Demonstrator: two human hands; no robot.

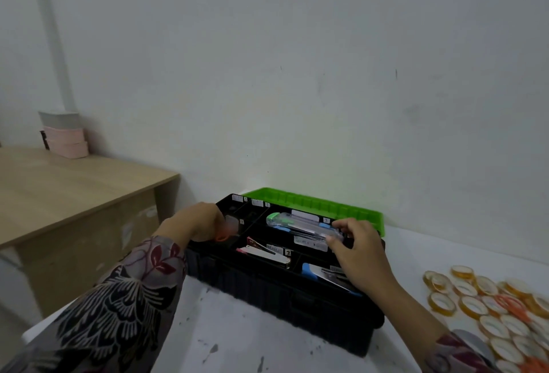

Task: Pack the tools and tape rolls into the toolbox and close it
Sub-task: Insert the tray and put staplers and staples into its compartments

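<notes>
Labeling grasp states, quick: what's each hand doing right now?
Left hand: curled round a small orange object, identity unclear.
Right hand: pinches the clear plastic case of green and blue items.

Toolbox (pixel 267 289) on table (pixel 237 343) before me, lid (pixel 312 205) behind it, case (pixel 303 225) in its rear compartment, tape rolls (pixel 475 304) on table right.

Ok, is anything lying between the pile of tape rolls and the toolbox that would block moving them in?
Nothing visible lies on the table between the tape rolls and the toolbox; only the person's right forearm crosses that gap. The green lid is open at the back.
</notes>
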